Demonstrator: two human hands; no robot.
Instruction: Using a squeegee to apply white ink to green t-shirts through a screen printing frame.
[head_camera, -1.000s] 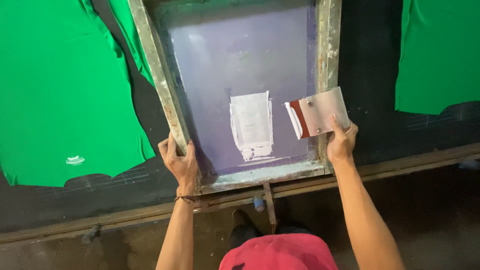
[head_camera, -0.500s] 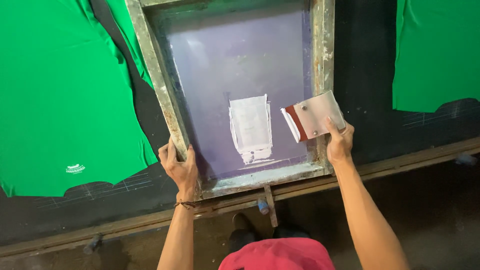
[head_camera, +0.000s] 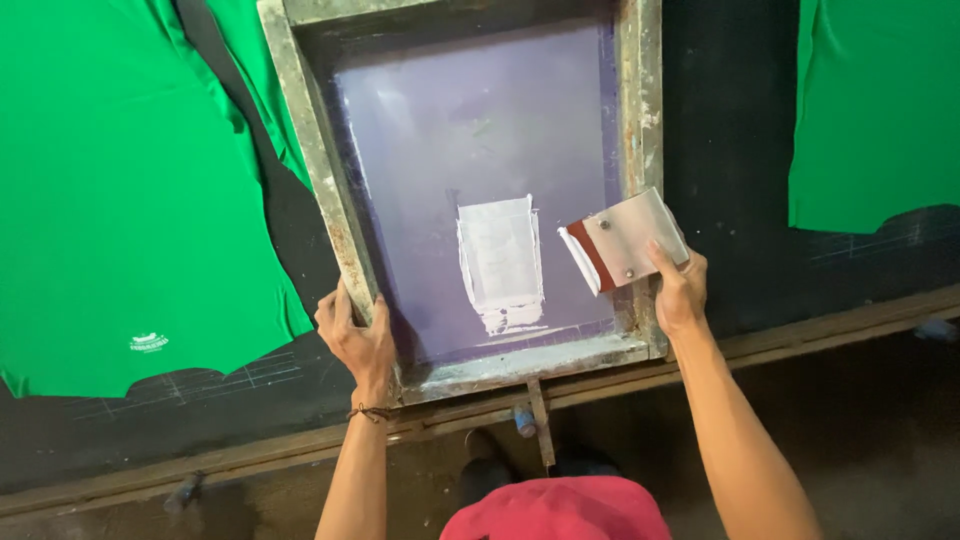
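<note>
Printing screen frame (head_camera: 318, 190): wooden, worn, lying on a dark table (head_camera: 740, 170); purple mesh (head_camera: 470, 130) inside carries a white ink patch (head_camera: 500, 262) near its near edge. Left hand (head_camera: 355, 335): closed around the frame's near-left corner. Right hand (head_camera: 680, 290): gripping a squeegee (head_camera: 625, 240), tilted, at the frame's right rail, its white-coated blade edge over the mesh. Green shirt (head_camera: 130, 190): left of frame, small white print. Second green shirt (head_camera: 875, 110): far right.

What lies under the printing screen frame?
Green fabric pokes out past the screen frame at its upper left, over the dark table. The purple mesh and white ink patch hide whatever lies directly beneath.
</note>
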